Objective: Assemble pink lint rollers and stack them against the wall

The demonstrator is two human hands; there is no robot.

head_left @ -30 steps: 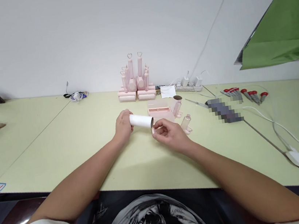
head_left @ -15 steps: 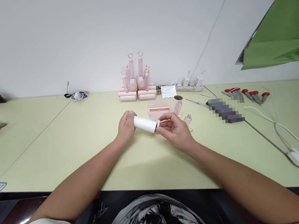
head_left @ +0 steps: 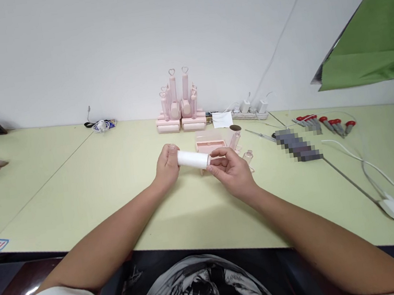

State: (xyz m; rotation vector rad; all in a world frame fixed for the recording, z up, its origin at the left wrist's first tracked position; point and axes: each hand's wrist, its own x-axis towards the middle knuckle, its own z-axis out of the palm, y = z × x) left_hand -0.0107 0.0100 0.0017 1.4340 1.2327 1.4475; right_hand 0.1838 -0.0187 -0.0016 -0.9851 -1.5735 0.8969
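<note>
1. Roll (head_left: 193, 158), white, sits at frame centre, now more level than half a second ago.
2. Left hand (head_left: 167, 168) grips its left end; right hand (head_left: 232, 172) pinches its right end.
3. Pink box (head_left: 210, 142) stands just behind; contents hidden.

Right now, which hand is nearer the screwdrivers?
Right. The right hand pinches the roll at the end toward the screwdrivers; the left hand holds its other end, farther off.
</note>
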